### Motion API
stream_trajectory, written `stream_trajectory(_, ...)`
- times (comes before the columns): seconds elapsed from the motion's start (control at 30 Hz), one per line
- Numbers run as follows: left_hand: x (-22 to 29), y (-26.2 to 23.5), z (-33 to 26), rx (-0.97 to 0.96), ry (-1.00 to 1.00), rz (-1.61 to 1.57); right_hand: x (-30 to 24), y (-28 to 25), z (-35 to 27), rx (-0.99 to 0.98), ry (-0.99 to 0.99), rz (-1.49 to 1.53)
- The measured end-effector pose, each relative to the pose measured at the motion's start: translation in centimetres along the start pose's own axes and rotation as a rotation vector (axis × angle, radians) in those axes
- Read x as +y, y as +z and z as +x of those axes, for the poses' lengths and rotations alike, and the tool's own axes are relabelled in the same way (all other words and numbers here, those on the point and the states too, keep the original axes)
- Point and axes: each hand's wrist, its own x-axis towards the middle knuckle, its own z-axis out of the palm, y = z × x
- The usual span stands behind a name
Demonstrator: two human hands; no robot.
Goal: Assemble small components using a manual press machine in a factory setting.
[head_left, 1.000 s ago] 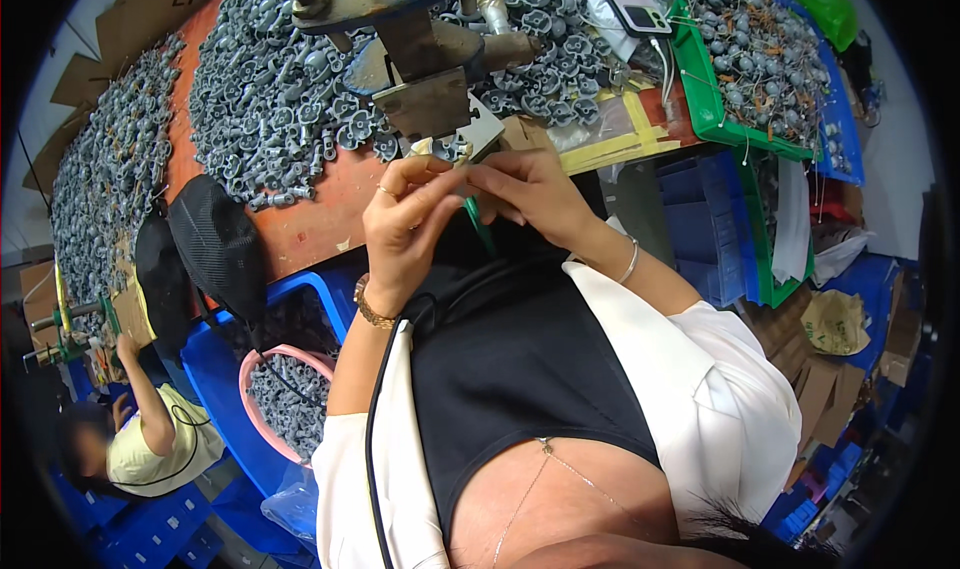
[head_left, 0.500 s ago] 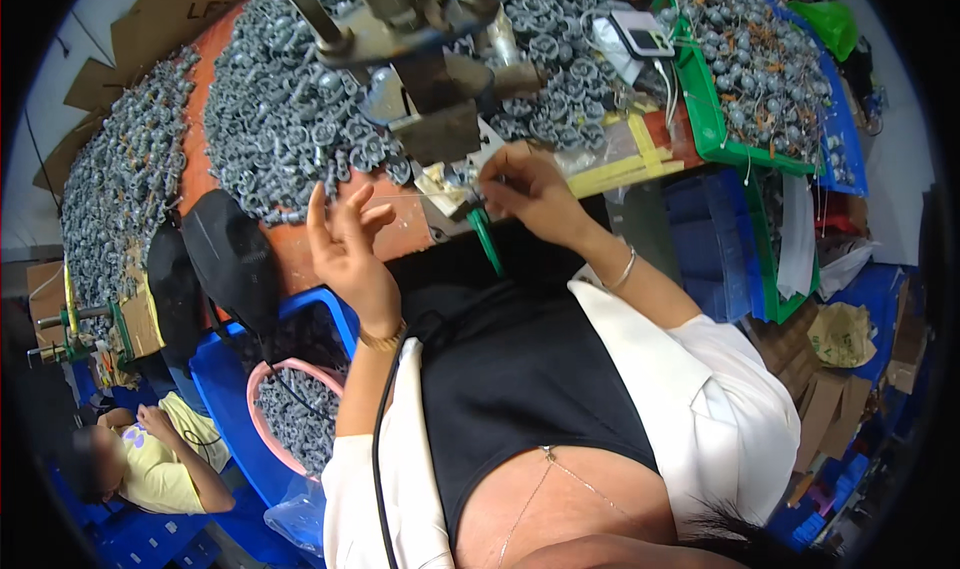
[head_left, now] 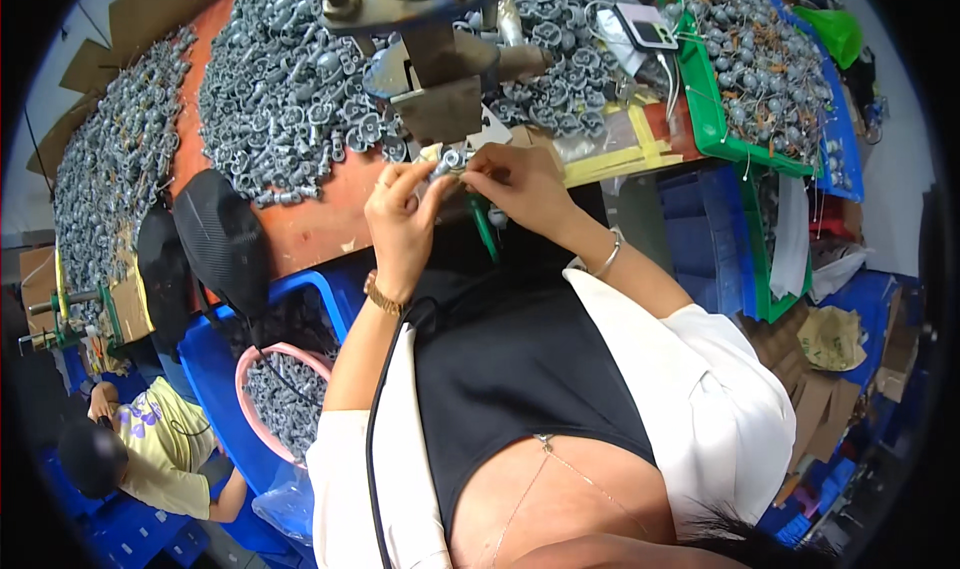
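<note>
Just below the metal head of a bench press [head_left: 437, 114], my two hands meet at the table's front edge. Between thumb and fingers, my left hand [head_left: 400, 219] pinches a small grey plastic part [head_left: 452, 159] with a round, ring-like end. My right hand [head_left: 530, 191] is closed beside it, fingertips drawn together at the part's right side; whatever they grip is too small to make out. Under my hands a green rod [head_left: 484, 231] slants down from the table edge. A small round grey piece [head_left: 497, 217] shows next to the rod.
Heaps of grey plastic parts [head_left: 280, 89] cover the orange table [head_left: 310, 234]. To the right, a green tray [head_left: 705, 119] holds grey balls with strings. A white device [head_left: 650, 31] with cables lies behind. A blue bin [head_left: 205, 369] and a seated person [head_left: 165, 449] are at left.
My left hand has moved right, from spread fingers to a pinch on the grey part. My right hand has shifted slightly left, so both hands now meet. The person at left has changed posture.
</note>
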Motion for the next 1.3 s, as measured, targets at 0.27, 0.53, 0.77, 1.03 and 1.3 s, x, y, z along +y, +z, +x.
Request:
stream_trajectory(0.27, -1.7, 1.1, 0.9, -0.026, -0.039, -0.021, 0.0, 0.9, 0.2, 0.078, -0.086, -0.308)
stream_trajectory(0.53, -0.6, 0.7, 1.9, -0.072, -0.001, 0.059, -0.4, -6.7, 6.0, 0.181, -0.002, 0.229)
stream_trajectory(0.77, 1.7, 1.9, 1.1, -0.084, 0.026, 0.147, -3.7, -11.8, 17.2, 0.159, -0.281, 0.574)
stream_trajectory(1.03, 3.9, 2.1, 1.6, -0.094, 0.055, 0.085, -11.2, -10.3, -1.7, 0.367, -0.931, 0.219)
stream_trajectory(1.3, 4.1, 2.3, 1.2, -0.037, 0.199, 0.391, -12.0, -17.1, -0.9, 0.153, -0.940, -0.107)
